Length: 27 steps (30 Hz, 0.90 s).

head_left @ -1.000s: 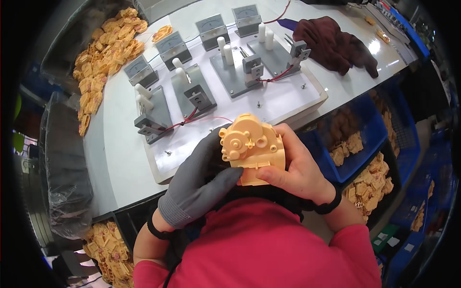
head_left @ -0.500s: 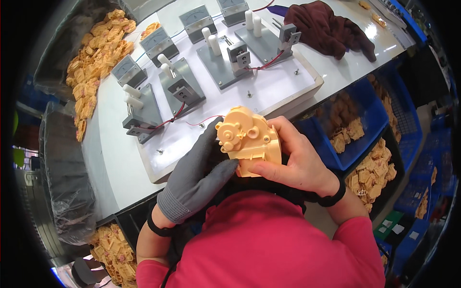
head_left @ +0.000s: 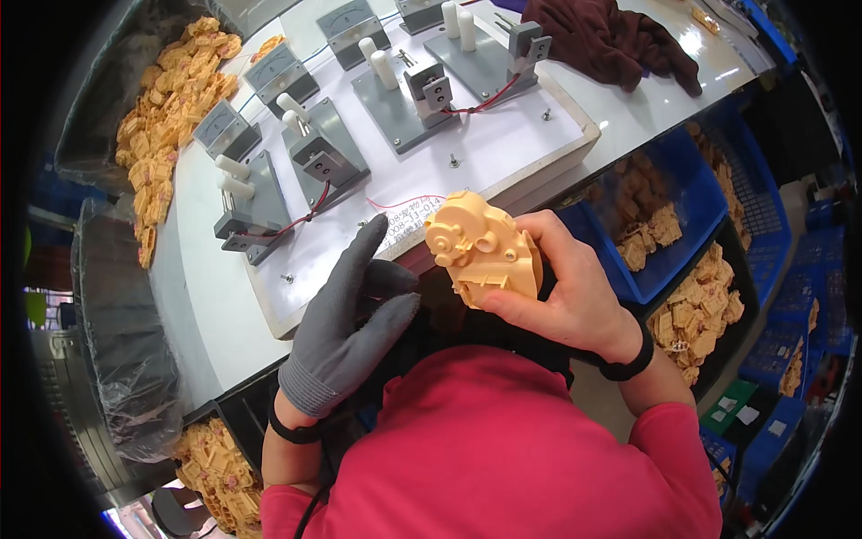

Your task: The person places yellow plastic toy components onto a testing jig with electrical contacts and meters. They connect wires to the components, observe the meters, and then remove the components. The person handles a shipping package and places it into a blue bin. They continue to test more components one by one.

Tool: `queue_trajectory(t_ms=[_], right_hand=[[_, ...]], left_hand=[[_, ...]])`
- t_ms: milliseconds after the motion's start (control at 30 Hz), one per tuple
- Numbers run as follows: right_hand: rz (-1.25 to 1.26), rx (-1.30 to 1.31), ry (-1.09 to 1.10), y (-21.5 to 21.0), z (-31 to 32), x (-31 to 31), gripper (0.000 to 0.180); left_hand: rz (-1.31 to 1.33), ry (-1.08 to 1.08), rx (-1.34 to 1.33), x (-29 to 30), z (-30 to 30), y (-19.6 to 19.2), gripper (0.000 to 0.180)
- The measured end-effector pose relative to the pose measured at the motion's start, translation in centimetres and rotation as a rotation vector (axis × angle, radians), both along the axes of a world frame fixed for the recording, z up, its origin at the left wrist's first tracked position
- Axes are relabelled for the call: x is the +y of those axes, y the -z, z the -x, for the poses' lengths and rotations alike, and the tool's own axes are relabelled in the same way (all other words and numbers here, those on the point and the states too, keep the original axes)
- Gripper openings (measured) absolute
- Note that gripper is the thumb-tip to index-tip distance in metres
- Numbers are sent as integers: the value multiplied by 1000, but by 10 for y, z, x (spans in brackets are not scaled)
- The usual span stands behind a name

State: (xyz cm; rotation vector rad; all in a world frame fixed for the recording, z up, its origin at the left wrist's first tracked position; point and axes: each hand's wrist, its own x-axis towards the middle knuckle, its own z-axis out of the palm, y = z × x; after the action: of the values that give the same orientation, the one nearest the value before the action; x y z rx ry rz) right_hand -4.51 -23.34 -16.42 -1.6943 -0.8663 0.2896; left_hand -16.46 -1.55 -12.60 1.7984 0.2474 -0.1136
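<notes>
Between the thumb and fingers of my bare right hand [head_left: 575,292] is a yellow-orange moulded plastic housing [head_left: 480,247], with round bosses and a small open pocket along its lower edge. It is held in the air just off the near edge of the white board [head_left: 530,184]. My left hand [head_left: 346,310] wears a grey knitted glove. Its fingers are spread, empty, and a short way left of the housing. Red thread or thin wire [head_left: 413,199] lies on the board beyond the gloved fingertips.
Several grey fixtures [head_left: 323,153] with white posts and dial meters [head_left: 280,76] stand on the board. Similar yellow parts are heaped at the left [head_left: 171,126] and in a black crate [head_left: 696,310] at the right. A blue bin [head_left: 664,260] stands beside the table. Dark cloth [head_left: 620,45] lies at the far right.
My left hand has let go of the housing and moved away to the left, fingers opening. My right hand keeps the housing, now slightly turned and farther right.
</notes>
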Motion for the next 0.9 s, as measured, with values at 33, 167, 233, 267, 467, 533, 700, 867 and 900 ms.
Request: queue_trajectory(t_ms=[33,167,233,267,467,533,700,867,900], right_hand=[[-1,-42,9,0,0,0,52],[29,-184,51,3,-1,0,52],[64,-224,66,2,-1,-1,53],[68,-259,76,3,-2,-1,52],[115,-452,151,0,-4,-5,47],[131,-487,177,1,-5,-9,46],[208,-243,-9,1,-8,-31,43],[339,235,-116,34,-11,-68,46],[423,248,-63,41,-14,-76,48]], left_hand=[[1,2,2,0,0,0,71],[17,14,-8,0,1,4,72],[31,17,-10,-1,1,5,72],[38,17,-5,-2,1,4,72],[20,10,-22,-5,-1,3,70],[16,-53,0,-5,-2,0,67],[-243,-316,-77,-1,10,-12,47],[-566,-497,-299,39,25,12,39],[-617,-543,-326,45,27,18,38]])
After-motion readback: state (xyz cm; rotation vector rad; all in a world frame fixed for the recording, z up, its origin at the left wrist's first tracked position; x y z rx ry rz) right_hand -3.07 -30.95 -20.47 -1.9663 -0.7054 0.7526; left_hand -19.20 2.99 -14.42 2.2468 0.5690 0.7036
